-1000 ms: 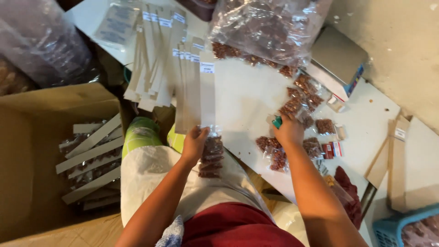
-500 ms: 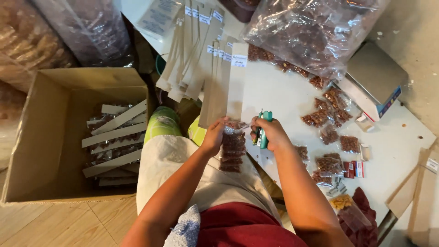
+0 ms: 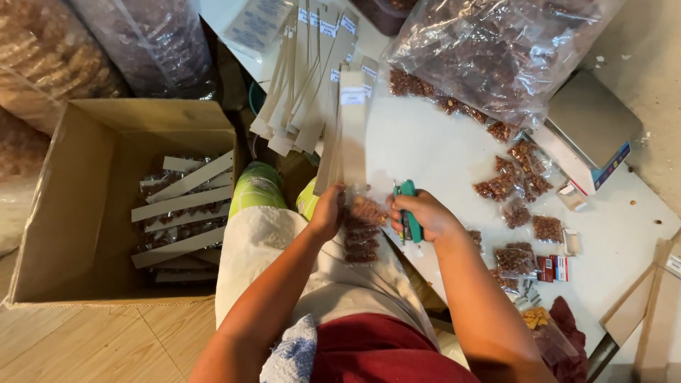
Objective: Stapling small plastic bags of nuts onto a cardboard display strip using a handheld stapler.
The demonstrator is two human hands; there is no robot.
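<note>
Here, a card strip (image 3: 352,131) with small packets of brown snack (image 3: 363,230) fastened along its lower end is held at the worktop (image 3: 440,152) edge, over the lap. The left hand (image 3: 328,213) is closed on the strip where the packets begin, fingers clamped on card and plastic together. The right hand (image 3: 425,216) is wrapped around a green stapler (image 3: 408,213), fingers shut on its body, just beside the packet column. A likely slip, as judged: the long strip leans upward unsupported and could swing or bend, so a staple might land off the card or through a packet's contents; the left fingertips also sit close to the stapler's mouth and could be pinched. One strip is in hand, and one stapler. About four packets can be made out on the held strip, though they overlap and the count is unsure. Roughly eight loose filled packets (image 3: 528,186) lie on the worktop to the right. A fan of bare strips (image 3: 301,99), near ten, lies behind. One large clear bag of snack (image 3: 496,50) rests at the back, one cardboard box (image 3: 78,213) on the floor holds about five finished strips (image 3: 188,206), and one scale (image 3: 592,120) is seen at the right.
</note>
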